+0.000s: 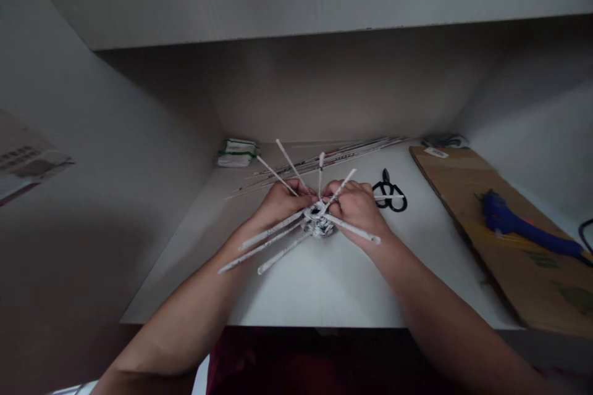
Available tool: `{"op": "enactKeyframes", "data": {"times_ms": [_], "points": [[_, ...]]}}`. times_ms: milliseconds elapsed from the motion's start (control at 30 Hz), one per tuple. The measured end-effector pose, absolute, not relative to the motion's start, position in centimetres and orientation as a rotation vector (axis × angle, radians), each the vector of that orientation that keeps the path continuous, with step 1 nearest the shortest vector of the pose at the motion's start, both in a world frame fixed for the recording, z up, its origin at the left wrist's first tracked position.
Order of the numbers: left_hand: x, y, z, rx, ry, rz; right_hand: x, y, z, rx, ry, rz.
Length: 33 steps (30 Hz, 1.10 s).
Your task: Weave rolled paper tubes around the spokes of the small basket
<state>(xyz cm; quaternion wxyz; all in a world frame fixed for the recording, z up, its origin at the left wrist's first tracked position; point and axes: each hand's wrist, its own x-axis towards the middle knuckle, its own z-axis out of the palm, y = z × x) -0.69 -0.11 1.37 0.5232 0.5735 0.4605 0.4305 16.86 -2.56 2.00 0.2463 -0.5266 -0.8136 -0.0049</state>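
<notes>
Between my two hands is a small round weave of rolled newspaper tubes (319, 225), with several stiff paper tubes sticking out from it in all directions. My left hand (283, 200) grips its far left side, fingers pinched together near the base of the tubes. On the far right side, my right hand (354, 203) is closed around the weave and its tubes, fingertips partly hidden behind them. Both hands are close together and almost meet at the back of the weave. Black-handled scissors (390, 192) lie just right of my right hand, with a thin paper tube across them.
Several long paper tubes (343, 153) lie at the back of the white table (315, 296). A white and green packet (237, 153) sits at the back left. At right, a blue glue gun (528, 228) rests on a cardboard sheet (456, 197). A shelf (324, 0) overhangs the surface.
</notes>
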Motion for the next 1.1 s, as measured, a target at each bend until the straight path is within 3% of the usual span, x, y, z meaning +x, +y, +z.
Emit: {"op": "enactKeyframes", "data": {"times_ms": [367,967,1100], "points": [[-0.61,-0.30,1.33,1.372,1.088,0.959,17.48,-2.43,1.48,-1.663,-2.177,0.221],[-0.06,-0.35,0.92,1.401,1.146,1.039,17.67,-2.23,2.10,-1.456,-2.062,-0.058],[-0.14,-0.12,0.66,1.328,1.152,0.997,17.65,-2.81,2.44,-1.343,-2.005,0.106]]}}
